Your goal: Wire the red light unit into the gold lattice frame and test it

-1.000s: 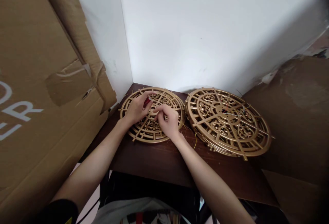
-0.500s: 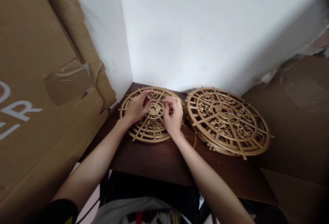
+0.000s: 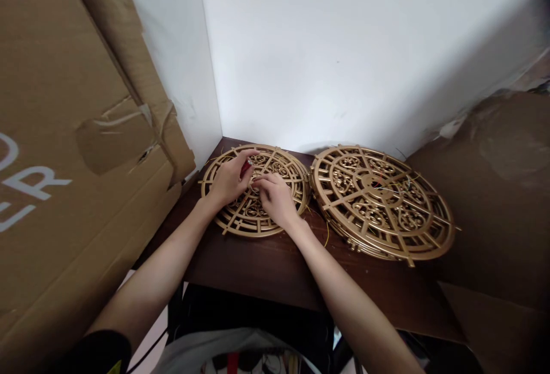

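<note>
In the head view, the left hand (image 3: 230,181) grips a red tool (image 3: 246,168) above the left gold disc (image 3: 260,227) on the desk (image 3: 253,265). The right hand (image 3: 277,199) bends its fingers at the disc's centre; whether they pinch anything, I cannot tell.

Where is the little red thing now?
In the head view, the red thing is just left of centre, held in the left hand over the left gold disc.

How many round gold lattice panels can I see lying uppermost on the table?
2: the left panel under both hands, and the right panel beside it. More layers show beneath the right one, overlapping too much to count; others may be hidden.
</note>
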Demonstrator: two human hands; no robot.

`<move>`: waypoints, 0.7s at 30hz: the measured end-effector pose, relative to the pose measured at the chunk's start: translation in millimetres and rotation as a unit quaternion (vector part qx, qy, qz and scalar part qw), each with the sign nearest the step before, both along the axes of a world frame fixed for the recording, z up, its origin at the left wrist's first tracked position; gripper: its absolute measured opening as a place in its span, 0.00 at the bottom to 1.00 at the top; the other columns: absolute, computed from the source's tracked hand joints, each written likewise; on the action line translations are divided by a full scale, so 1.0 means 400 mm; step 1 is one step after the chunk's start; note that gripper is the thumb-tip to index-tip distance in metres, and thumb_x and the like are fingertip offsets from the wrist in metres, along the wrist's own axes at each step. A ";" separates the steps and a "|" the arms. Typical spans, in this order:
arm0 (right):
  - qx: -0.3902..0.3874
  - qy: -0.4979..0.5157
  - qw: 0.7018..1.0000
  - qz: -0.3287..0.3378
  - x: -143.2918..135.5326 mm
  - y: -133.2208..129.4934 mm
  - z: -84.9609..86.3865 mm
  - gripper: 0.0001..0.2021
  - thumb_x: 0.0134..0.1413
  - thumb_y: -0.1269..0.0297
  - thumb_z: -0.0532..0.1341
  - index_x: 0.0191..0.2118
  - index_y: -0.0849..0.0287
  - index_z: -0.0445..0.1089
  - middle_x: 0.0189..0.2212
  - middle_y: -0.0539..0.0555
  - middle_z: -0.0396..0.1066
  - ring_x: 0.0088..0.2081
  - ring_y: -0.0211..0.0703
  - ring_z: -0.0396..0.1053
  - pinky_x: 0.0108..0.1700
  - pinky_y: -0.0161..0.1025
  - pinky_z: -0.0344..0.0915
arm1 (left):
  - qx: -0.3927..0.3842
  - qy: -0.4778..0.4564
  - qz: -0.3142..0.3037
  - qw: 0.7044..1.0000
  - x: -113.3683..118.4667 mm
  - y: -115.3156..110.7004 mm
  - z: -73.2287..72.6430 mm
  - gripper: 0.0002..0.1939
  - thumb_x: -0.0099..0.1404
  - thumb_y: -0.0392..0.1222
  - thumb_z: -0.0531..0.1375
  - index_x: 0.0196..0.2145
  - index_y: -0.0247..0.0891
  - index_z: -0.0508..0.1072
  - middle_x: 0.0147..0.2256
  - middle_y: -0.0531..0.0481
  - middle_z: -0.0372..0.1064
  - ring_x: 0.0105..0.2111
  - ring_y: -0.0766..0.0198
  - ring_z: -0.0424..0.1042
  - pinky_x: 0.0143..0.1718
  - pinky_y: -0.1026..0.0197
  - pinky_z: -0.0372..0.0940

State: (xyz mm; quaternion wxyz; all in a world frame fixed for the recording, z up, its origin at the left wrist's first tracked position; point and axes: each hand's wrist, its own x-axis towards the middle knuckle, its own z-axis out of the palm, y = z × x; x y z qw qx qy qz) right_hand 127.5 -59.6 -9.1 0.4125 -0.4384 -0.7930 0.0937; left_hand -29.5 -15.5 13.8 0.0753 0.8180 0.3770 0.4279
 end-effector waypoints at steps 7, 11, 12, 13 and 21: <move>-0.006 0.047 0.999 0.024 -0.001 -0.004 0.004 0.16 0.52 0.81 0.50 0.33 0.58 0.72 0.39 0.56 0.74 0.44 0.46 0.68 0.49 0.45 0.66 | -0.003 0.000 -0.004 1.000 0.002 -0.004 0.001 0.17 0.66 0.36 0.54 0.52 0.37 0.65 0.29 0.53 0.65 0.25 0.66 0.63 0.30 0.64 0.59; -0.004 0.139 0.990 -0.037 -0.002 -0.003 0.008 0.15 0.52 0.80 0.49 0.33 0.58 0.70 0.35 0.54 0.73 0.40 0.43 0.71 0.45 0.41 0.67 | -0.003 -0.001 -0.010 1.000 0.002 -0.002 -0.003 0.19 0.65 0.35 0.54 0.53 0.37 0.64 0.30 0.53 0.66 0.24 0.67 0.63 0.29 0.65 0.59; -0.006 0.155 0.987 -0.053 -0.002 -0.002 0.008 0.14 0.53 0.79 0.49 0.35 0.58 0.70 0.35 0.54 0.73 0.39 0.43 0.71 0.44 0.41 0.67 | -0.005 0.001 -0.014 1.000 0.002 -0.001 -0.004 0.19 0.64 0.35 0.55 0.53 0.37 0.63 0.30 0.53 0.67 0.24 0.67 0.63 0.29 0.65 0.58; -0.011 0.165 0.984 -0.065 -0.001 -0.001 0.008 0.13 0.55 0.78 0.50 0.37 0.59 0.70 0.36 0.55 0.73 0.40 0.43 0.71 0.44 0.41 0.67 | -0.007 0.003 -0.021 1.000 0.002 0.000 -0.006 0.19 0.64 0.35 0.55 0.54 0.38 0.63 0.30 0.53 0.67 0.24 0.67 0.63 0.29 0.65 0.58; -0.066 0.179 0.981 -0.044 -0.001 0.002 0.012 0.13 0.58 0.72 0.54 0.46 0.58 0.71 0.44 0.56 0.76 0.45 0.43 0.73 0.47 0.41 0.69 | -0.017 0.014 -0.078 0.997 0.006 0.000 -0.014 0.22 0.64 0.34 0.55 0.57 0.38 0.60 0.29 0.53 0.68 0.24 0.69 0.64 0.28 0.66 0.59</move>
